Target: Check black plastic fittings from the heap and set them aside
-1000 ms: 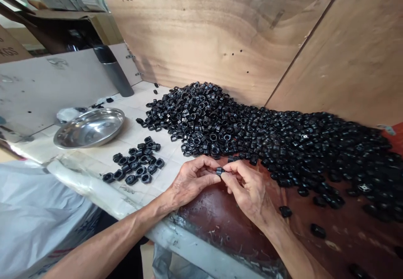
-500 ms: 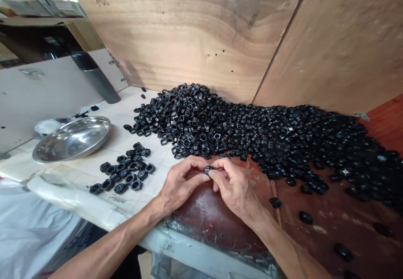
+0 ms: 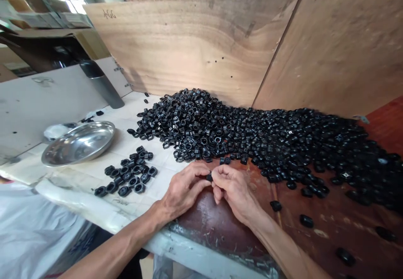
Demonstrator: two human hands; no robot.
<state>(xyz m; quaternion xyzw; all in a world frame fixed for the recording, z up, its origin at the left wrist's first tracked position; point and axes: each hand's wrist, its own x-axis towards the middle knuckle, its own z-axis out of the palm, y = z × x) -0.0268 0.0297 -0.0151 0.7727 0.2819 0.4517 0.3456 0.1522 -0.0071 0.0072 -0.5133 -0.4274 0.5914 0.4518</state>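
Observation:
Between the fingertips of both hands is a small black plastic part (image 3: 209, 177), mostly hidden by the fingers. My left hand (image 3: 185, 186) pinches it from the left side. Thumb and forefinger of my right hand (image 3: 232, 189) close on it from the right, the other fingers curled. Just behind the hands spreads a large pile of black plastic rings (image 3: 195, 123), running into a heap of darker black plastic pieces (image 3: 299, 144) on the right. To the left lies a small group of black round parts (image 3: 127, 174), apart from the pile.
A shiny metal bowl (image 3: 78, 144) sits tilted at the left. Behind it a dark bottle (image 3: 103, 86) leans near the side board. A wooden panel (image 3: 189, 48) closes off the back. Loose black pieces (image 3: 306, 221) lie on the brown surface at right.
My right fingers have shifted over the small part and now cover more of it. The whole view has tipped slightly, so the scene sits a little lower.

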